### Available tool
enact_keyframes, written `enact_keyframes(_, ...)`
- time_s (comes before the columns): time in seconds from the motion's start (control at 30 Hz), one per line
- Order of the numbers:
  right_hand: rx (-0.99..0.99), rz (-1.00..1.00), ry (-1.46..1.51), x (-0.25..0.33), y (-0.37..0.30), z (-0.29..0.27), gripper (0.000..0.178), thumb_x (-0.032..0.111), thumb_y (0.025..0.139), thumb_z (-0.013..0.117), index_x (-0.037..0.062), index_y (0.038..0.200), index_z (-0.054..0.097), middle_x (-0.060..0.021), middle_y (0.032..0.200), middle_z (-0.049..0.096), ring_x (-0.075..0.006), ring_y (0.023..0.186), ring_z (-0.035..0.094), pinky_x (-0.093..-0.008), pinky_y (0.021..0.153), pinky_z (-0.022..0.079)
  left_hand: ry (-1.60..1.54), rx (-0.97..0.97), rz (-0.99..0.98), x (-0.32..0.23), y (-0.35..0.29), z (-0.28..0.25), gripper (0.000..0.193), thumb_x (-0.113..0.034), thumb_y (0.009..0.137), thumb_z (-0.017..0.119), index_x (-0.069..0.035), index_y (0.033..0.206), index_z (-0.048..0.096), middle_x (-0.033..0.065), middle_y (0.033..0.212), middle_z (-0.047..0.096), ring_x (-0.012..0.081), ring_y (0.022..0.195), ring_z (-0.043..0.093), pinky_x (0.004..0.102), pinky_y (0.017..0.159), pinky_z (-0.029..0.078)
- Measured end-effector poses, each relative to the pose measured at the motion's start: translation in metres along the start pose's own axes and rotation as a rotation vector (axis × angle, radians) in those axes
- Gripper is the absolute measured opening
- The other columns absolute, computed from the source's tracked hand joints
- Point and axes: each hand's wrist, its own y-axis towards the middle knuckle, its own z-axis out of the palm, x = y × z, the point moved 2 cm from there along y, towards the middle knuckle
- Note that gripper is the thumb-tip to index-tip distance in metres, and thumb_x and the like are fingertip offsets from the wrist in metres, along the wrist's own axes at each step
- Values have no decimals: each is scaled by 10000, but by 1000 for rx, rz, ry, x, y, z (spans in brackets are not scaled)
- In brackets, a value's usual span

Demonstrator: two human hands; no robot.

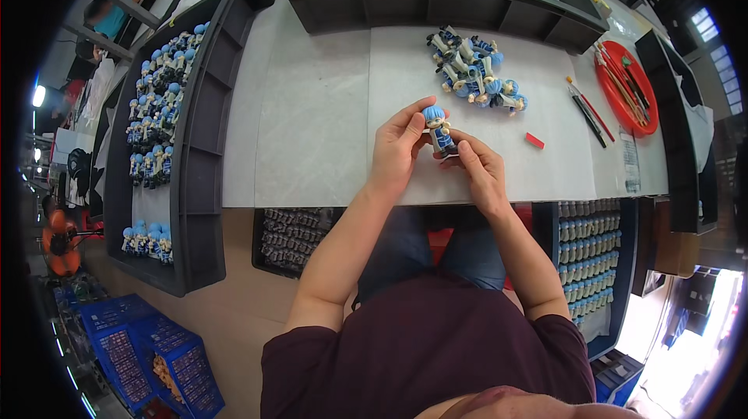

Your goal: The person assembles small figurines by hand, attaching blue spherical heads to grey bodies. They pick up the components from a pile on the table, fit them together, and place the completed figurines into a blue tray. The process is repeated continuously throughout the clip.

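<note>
1. Currently, one blue-haired figurine [440, 132] is held over the pale surface [312, 107]; clock positions below are taken from it. Head toward 12, feet toward 5, so slightly tilted.
2. Left hand [399, 146], at 8 o'clock: gripping the figurine, thumb beside the head, fingers partly behind it.
3. Right hand [483, 166], between 4 and 5 o'clock: gripping the same figurine at the feet end, thumb on the near side.
4. Loose pile of similar figurines [475, 68] at 1 o'clock, apart from both hands, lying at mixed angles.
5. Small red piece [534, 141] at 3 o'clock, near the right hand.
6. Two slim tools [588, 116] farther out at 3; beyond them a red oval dish [643, 127] bearing brushes.
7. Dark tray [389, 6] at 12 and grey tray [204, 130] at 9, both bearing blue-and-white figurines.
</note>
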Motion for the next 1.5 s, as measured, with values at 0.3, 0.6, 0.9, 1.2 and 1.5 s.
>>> enact_keyframes(0.3,-17,-24,-137,1,-2,0,312,170,924,459,-41,1142,531,-85,954,595,-119,796,543,-248,729,447,12,-6,-20,3,1,-1,306,-180,933,426,1,1169,502,143,1037,597,153,893,577,290,803,462)
enact_keyframes(0.6,4,-29,-77,-1,-2,2,367,99,851,584,-58,1166,478,-96,1026,574,-138,898,563,-249,774,463,6,-25,-40,2,0,-1,302,-173,931,429,4,1165,503,140,1030,601,149,896,580,279,802,468)
enact_keyframes(0.9,-13,-34,-65,-2,-2,2,375,65,838,592,-59,1166,460,-115,1027,571,-156,896,584,-251,756,478,26,7,-45,2,0,-1,288,-161,928,430,-13,1161,511,139,1055,595,158,913,579,285,817,464)
enact_keyframes(1.2,-36,-61,-43,-5,1,-1,373,35,849,551,-41,1188,414,-157,1090,498,-204,833,617,-258,637,511,-14,-15,-69,1,2,1,304,-167,929,424,6,1168,502,155,1066,589,165,921,581,305,833,462)
enact_keyframes(1.5,-8,-46,-42,-4,2,1,389,27,850,541,-29,1205,392,-159,1052,527,-201,825,616,-258,643,504,31,-27,-43,2,1,0,301,-176,917,464,-6,1158,525,125,1023,605,160,913,575,307,822,457)
